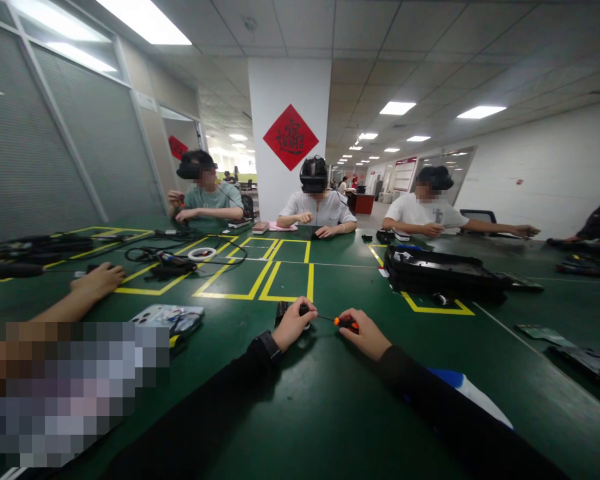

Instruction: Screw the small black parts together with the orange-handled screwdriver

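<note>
My right hand (367, 335) is closed around the orange and black handle of a screwdriver (339, 322), whose thin shaft points left. Close to the shaft's tip, my left hand (295, 322) is closed on a small black part (282, 311) resting on the green table (290, 400). Fingers cover much of that part, so I cannot tell its exact kind. Whether the screwdriver tip touches it is not clear. A dark band with a watch (266, 347) sits on my left wrist.
Left of me a co-worker's hand (97, 281) lies near cables; a tray of small parts (169, 317) is close by. A large black casing (445, 270) stands at right, beyond a blue and white cloth (473, 393). A white ring (201, 254) and yellow tape outlines lie ahead. Several people sit opposite.
</note>
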Tool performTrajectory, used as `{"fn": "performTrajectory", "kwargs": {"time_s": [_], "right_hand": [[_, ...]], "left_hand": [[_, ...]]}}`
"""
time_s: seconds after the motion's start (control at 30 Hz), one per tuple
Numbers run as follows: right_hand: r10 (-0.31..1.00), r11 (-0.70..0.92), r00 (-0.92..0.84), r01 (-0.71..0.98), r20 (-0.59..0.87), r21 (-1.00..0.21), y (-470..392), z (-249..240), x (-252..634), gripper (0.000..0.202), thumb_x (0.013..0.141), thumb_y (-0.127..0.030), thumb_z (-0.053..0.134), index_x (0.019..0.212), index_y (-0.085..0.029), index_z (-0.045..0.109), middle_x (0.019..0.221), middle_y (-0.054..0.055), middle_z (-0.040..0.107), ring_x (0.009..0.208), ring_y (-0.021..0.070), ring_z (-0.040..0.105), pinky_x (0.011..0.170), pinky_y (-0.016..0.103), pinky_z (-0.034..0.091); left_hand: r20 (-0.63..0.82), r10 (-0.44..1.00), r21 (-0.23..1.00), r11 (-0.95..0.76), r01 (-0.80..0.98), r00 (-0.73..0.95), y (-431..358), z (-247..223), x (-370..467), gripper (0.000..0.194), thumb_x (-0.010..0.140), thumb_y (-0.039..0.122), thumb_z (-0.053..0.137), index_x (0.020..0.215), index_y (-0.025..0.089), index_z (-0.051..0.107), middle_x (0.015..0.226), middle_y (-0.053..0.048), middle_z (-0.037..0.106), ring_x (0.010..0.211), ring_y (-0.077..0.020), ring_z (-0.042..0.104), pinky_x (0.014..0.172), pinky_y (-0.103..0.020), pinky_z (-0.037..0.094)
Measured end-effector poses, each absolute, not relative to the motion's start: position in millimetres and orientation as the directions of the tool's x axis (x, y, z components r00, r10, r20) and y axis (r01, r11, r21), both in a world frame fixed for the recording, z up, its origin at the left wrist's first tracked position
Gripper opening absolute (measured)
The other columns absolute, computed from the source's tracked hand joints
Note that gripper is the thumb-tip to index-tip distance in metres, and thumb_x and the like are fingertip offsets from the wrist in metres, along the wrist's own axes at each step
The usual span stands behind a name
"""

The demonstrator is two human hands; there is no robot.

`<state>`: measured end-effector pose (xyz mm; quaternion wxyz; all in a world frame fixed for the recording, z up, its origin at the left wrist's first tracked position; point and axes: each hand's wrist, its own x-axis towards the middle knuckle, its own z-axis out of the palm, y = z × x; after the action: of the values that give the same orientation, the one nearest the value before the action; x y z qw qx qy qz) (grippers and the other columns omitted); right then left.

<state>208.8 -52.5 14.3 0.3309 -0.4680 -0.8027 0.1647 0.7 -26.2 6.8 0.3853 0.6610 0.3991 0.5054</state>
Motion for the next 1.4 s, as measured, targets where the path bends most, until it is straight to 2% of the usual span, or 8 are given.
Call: {"fn": "performTrajectory", "kwargs": {"time_s": [0.2,0.63,1.27,1.4], "right_hand": [[0.848,0.528,-0.372,0.648,0.377,-0.549,-48.5,13.1,209.8,0.019,0.079,-0.019,0.043,0.086,-0.017,0.060,0.086,0.005,0.056,0.086,0.0163,0.048,0.080,0.031,0.037],[0.830,0.552,-0.386,0.665,0.402,-0.503,-48.7,13.1,209.2,0.018,0.072,-0.014,0.047,0.085,-0.016,0.059,0.085,0.005,0.055,0.083,0.0168,0.047,0.076,0.031,0.037],[0.821,0.562,-0.384,0.673,0.422,-0.481,-47.9,12.6,210.1,0.015,0.078,-0.020,0.045,0.083,-0.016,0.058,0.085,0.005,0.053,0.083,0.0160,0.046,0.077,0.030,0.037],[0.808,0.581,-0.394,0.657,0.439,-0.480,-48.2,12.3,211.4,0.012,0.077,-0.020,0.048,0.085,-0.017,0.056,0.085,0.004,0.053,0.083,0.0158,0.046,0.077,0.030,0.037]], "left_hand": [[0.353,0.918,0.916,-0.379,0.132,0.180,-25.5,5.3,0.0,0.009,0.069,0.022,0.053,0.074,0.017,0.048,0.080,-0.001,0.056,0.076,-0.0120,0.051,0.075,-0.027,0.039],[0.348,0.918,0.922,-0.372,0.109,0.190,-24.1,5.5,0.0,0.009,0.068,0.022,0.052,0.074,0.017,0.047,0.080,-0.001,0.055,0.073,-0.0112,0.050,0.072,-0.026,0.040],[0.364,0.905,0.909,-0.397,0.129,0.222,-23.0,3.4,-1.6,0.010,0.071,0.025,0.052,0.076,0.017,0.048,0.081,-0.001,0.054,0.074,-0.0110,0.050,0.071,-0.025,0.039],[0.342,0.914,0.921,-0.372,0.118,0.217,-22.9,2.7,-0.9,0.012,0.071,0.026,0.051,0.077,0.017,0.047,0.079,0.000,0.053,0.070,-0.0100,0.049,0.066,-0.022,0.039]]}}
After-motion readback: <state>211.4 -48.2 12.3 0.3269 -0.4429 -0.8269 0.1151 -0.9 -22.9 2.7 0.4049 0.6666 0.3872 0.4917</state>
